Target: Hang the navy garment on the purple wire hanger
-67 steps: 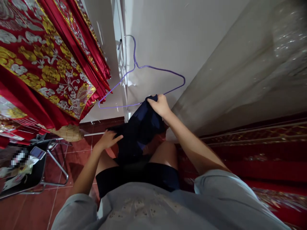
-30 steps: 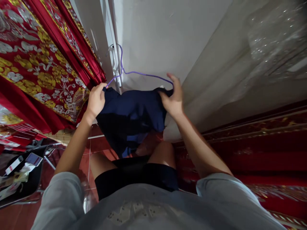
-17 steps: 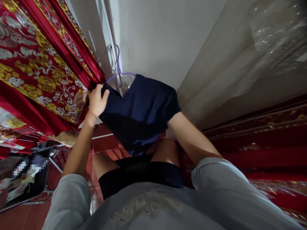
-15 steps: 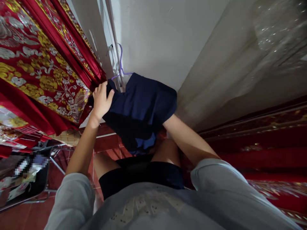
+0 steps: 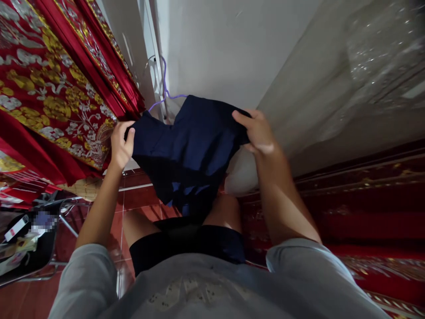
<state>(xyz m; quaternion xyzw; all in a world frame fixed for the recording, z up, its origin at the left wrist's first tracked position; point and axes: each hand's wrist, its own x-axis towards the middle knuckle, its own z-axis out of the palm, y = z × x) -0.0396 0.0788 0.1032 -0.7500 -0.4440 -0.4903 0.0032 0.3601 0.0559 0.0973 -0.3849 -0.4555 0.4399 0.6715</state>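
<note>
Currently L hand [image 5: 121, 144] & R hand [image 5: 259, 131] are pinching opp. outer edges of navy garment [image 5: 199, 135], which is hanging over purple hanger's [image 5: 165, 81] sloping arms; prob. light, soft, gripping best at shoulders.

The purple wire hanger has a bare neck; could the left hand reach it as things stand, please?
Probably yes: nothing covers the neck of the hanger, but the left hand holds the edge of the dark blue cloth garment and would likely need to let go first.

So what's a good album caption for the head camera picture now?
Left hand and right hand hold a navy garment on a purple hanger.
</note>
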